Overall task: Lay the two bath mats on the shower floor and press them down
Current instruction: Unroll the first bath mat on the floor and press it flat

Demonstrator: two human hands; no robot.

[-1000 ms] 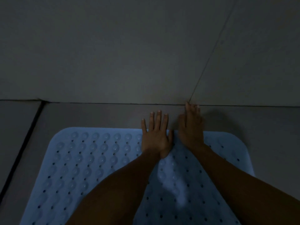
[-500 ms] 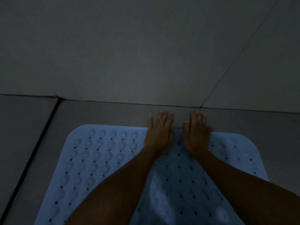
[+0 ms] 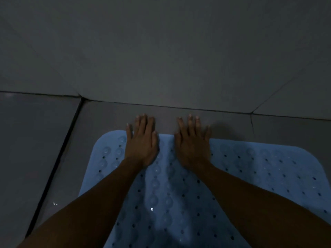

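Left hand and right hand, fingers straight, press flat on the blue mat's far edge at frame centre, fingertips on the floor.

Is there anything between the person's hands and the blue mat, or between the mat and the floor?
Nothing visible. The left hand and the right hand lie flat on the far edge of the blue mat, fingertips reaching past it onto the grey floor. What is under the mat cannot be seen.
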